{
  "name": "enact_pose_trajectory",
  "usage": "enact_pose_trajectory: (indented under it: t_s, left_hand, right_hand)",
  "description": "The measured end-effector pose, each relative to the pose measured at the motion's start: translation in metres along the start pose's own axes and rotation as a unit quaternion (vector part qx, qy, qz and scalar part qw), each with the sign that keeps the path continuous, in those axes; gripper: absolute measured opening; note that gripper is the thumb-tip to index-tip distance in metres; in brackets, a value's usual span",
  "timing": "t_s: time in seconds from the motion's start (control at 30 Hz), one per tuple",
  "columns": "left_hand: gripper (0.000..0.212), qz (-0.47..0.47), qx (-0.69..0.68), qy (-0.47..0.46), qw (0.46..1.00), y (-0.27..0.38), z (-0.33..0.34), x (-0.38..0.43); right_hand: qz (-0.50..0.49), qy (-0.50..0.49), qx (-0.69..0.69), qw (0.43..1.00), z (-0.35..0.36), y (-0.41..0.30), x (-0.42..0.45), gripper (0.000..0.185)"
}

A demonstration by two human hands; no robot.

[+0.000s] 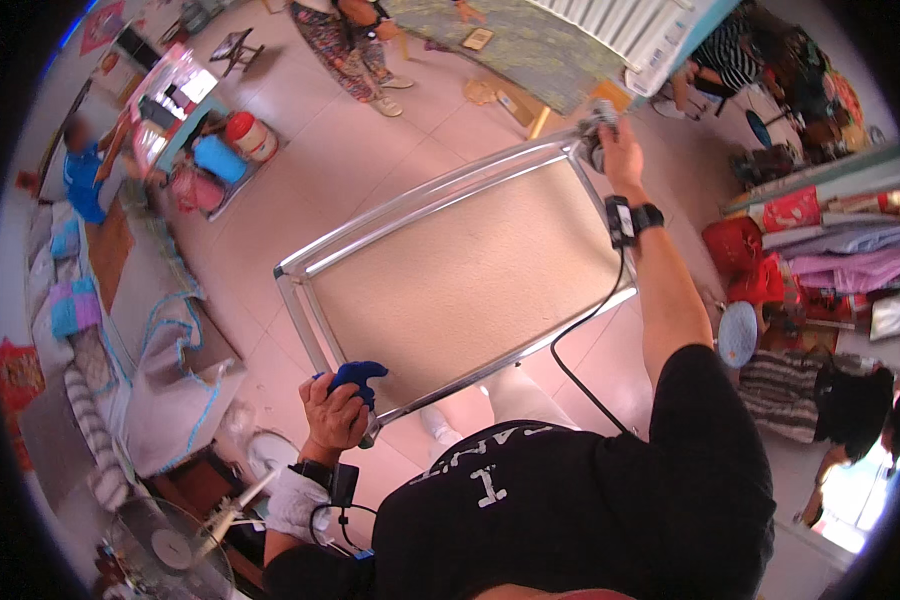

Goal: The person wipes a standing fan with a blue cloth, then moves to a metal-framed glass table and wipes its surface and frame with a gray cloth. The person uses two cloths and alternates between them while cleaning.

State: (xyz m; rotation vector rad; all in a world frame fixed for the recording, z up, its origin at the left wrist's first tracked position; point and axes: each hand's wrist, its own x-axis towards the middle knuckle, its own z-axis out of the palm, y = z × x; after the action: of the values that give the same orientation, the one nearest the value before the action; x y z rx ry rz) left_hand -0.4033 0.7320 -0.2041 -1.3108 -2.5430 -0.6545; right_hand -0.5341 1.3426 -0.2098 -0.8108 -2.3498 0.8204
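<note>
A rectangular metal-framed panel point(465, 277) with a beige surface lies tilted across the view in front of me. My left hand point(334, 416) is closed around a blue cloth point(358, 379) beside the frame's near left corner. At the far right corner, my right hand point(624, 154) has its fingers around a grey, crumpled cloth-like thing point(598, 124), blurred. Whether it also grips the tube cannot be seen. Both wrists carry black straps with small devices, and a black cable hangs from the right one. White fabric point(296, 502) lies by my left forearm.
Covered seating point(150, 360) runs along the left, with an electric fan point(171, 547) at lower left. Ahead stands a table with a grey patterned cover point(510, 45). A round stool point(737, 334) and piled fabrics point(840, 262) are at right. Several other people are around the room.
</note>
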Motion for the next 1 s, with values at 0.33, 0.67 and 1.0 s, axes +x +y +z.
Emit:
enact_pose_trajectory:
  t_s: [0.33,0.67,1.0]
  left_hand:
    - [0.011,-0.007,0.007,0.000,1.000,0.003,-0.003,0.008]
    - [0.012,-0.006,-0.012,0.015,1.000,0.002,-0.005,0.004]
    - [0.011,-0.007,0.013,0.030,0.999,0.002,-0.003,0.003]
  right_hand:
    - [-0.309,-0.012,-0.096,0.946,0.093,-0.084,-0.073,0.025]
    - [-0.425,-0.098,-0.007,0.900,0.168,-0.236,-0.215,0.023]
    - [-0.387,-0.273,0.218,0.853,0.197,-0.309,-0.290,0.026]
